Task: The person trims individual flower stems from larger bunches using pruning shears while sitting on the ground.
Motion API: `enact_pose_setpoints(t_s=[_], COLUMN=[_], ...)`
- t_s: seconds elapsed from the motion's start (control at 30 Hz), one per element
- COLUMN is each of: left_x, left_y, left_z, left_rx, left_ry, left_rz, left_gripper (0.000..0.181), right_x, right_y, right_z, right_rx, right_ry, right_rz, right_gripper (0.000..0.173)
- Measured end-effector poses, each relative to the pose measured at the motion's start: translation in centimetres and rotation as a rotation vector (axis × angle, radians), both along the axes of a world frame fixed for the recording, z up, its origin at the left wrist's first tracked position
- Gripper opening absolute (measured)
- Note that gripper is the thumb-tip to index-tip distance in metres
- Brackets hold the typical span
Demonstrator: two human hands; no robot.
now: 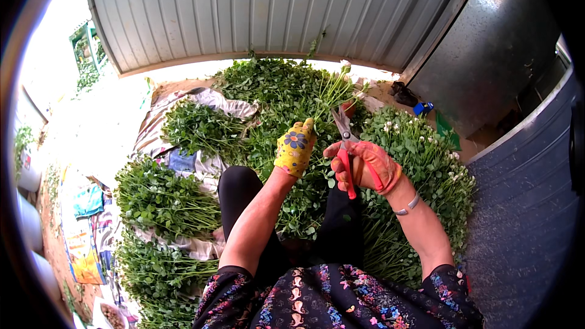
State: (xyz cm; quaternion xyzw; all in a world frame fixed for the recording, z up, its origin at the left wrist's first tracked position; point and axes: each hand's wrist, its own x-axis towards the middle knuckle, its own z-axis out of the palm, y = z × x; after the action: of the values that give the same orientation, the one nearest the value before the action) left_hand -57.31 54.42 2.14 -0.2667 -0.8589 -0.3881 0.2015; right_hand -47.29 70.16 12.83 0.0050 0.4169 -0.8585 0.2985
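My left hand (296, 148), in a yellow glove printed with flowers, is closed around a small bunch of green flower stems (332, 93). The stems fan out up and to the right, with a pale bloom (345, 66) at the top. In a coral-red glove, my right hand (368, 167) grips pruning shears (349, 146) with red handles. Their blades point upward, slightly apart, just right of the held stems. Below and between my knees lies a heap of leafy cut stems (297, 205). Whether the blades touch any stem cannot be made out.
Bundles of leafy stems (164, 196) lie on cloth sheets at left. White-flowered stems (422, 155) are piled at right. A corrugated metal panel (256, 13) stands ahead; a dark blue panel (525, 192) borders the right. A blue object (422, 108) and dark shoes (403, 94) sit far right.
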Motion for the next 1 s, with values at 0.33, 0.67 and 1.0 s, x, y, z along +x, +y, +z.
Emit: enact_pose_setpoints(t_s=[0.33, 0.67, 1.0], left_x=[0.1, -0.5, -1.3], left_y=[0.4, 1.3, -0.2], left_z=[0.3, 0.1, 0.0], left_rx=[-0.044, 0.926, 1.048], left_ry=[0.014, -0.844, -0.890], left_rz=[0.018, -0.297, -0.462], left_gripper=[0.018, 0.017, 0.028], right_x=[-1.1, 2.0, 0.5], right_y=[-0.4, -2.2, 0.2], right_z=[-1.7, -1.0, -1.5], right_rx=[0.033, 0.494, 0.060], right_ry=[-0.093, 0.261, 0.248], right_rz=[-0.064, -0.123, -0.264], right_gripper=[0.031, 0.028, 0.041])
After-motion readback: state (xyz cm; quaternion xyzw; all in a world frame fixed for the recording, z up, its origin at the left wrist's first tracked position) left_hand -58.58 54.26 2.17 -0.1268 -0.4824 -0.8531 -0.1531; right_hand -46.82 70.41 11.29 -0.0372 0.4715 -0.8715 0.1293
